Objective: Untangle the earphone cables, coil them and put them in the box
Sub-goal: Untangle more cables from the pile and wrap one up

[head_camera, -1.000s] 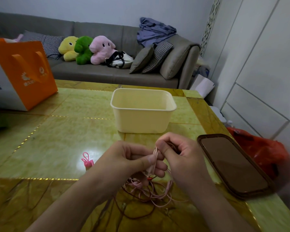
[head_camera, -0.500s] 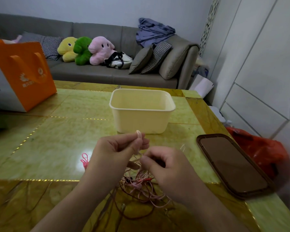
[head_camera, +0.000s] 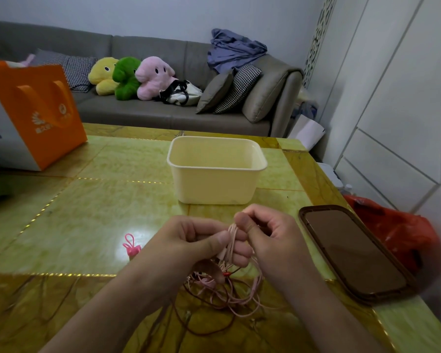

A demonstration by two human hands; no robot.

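Since half a second earlier, both hands have been brought together again: the left hand (head_camera: 189, 238) has been lowered from its raised position and the right hand (head_camera: 267, 233) lifted to meet it.

Head view: a bundle of pink earphone cables (head_camera: 231, 235) is pinched between thumb and curled fingers of the left hand. The same strands are pinched at their top by the thumb and forefinger of the right hand, the other fingers curled. The remaining cable is seen hanging below the hands into a loose tangle (head_camera: 222, 291) of pink and dark strands lying on the surface (head_camera: 87, 212). A cream box (head_camera: 215, 171) is seen standing just beyond the hands, nothing visible inside it. A brown lid (head_camera: 354, 250) lies to the right, a small pink clip (head_camera: 131, 244) to the left, an orange bag (head_camera: 33, 110) at far left.
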